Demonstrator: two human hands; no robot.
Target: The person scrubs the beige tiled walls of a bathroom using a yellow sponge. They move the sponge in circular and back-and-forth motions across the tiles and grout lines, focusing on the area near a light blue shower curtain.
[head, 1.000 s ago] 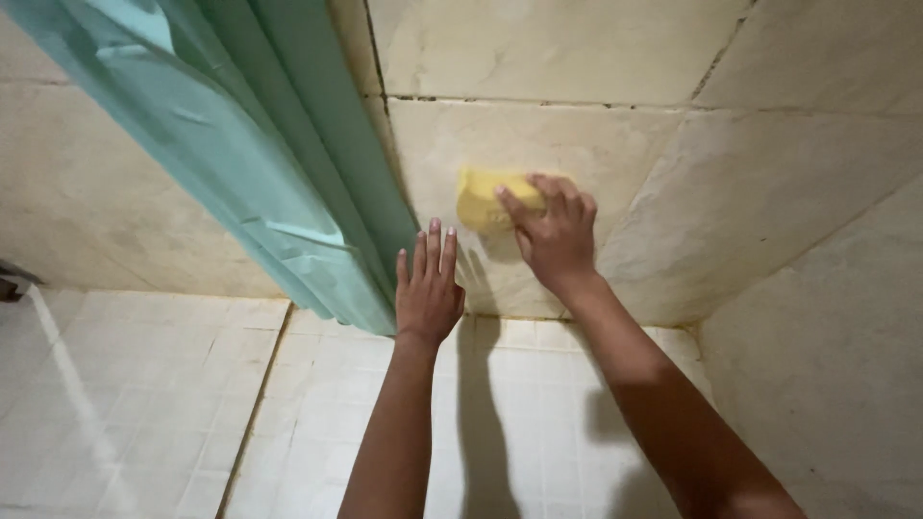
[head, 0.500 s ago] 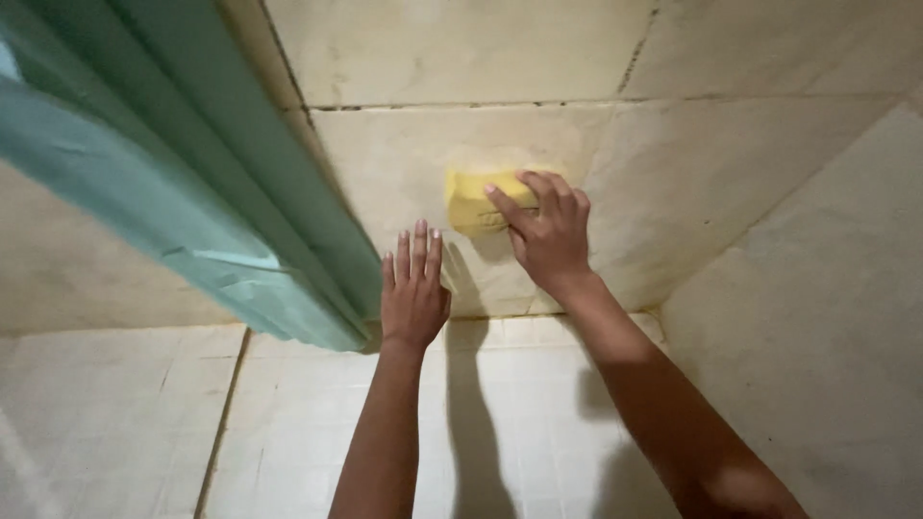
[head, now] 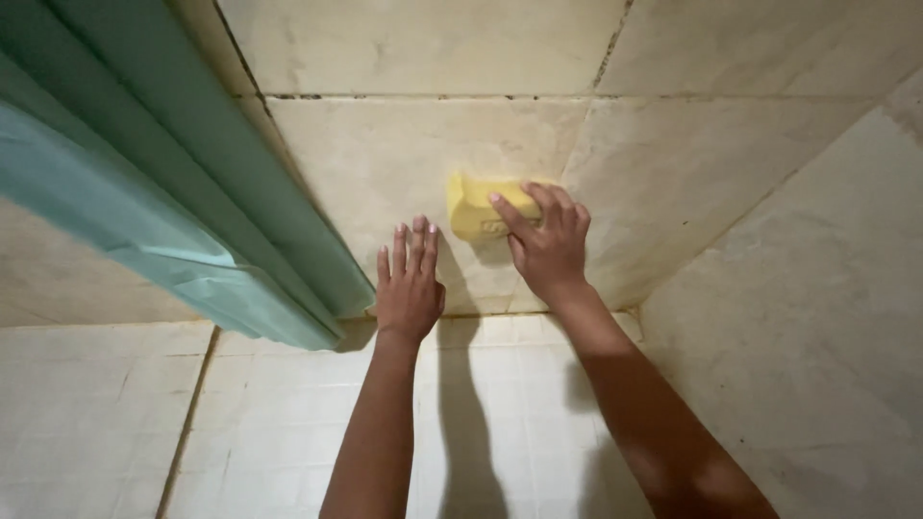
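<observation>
The fingers (head: pixel 538 207) of the right hand (head: pixel 548 250) were spread over a yellow sponge (head: pixel 476 207), pressing it against the wall tile (head: pixel 385 163) near the corner. The left hand (head: pixel 409 288) lay flat, fingers together, holding nothing. Scrubbing seemed under way; continuing needs steady pressure.

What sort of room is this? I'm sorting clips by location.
Most likely a bathroom or shower stall: tiled walls, a floor of small tiles, and a green door frame. The right hand presses a yellow sponge to the wall; the left hand lies flat beside it.
</observation>
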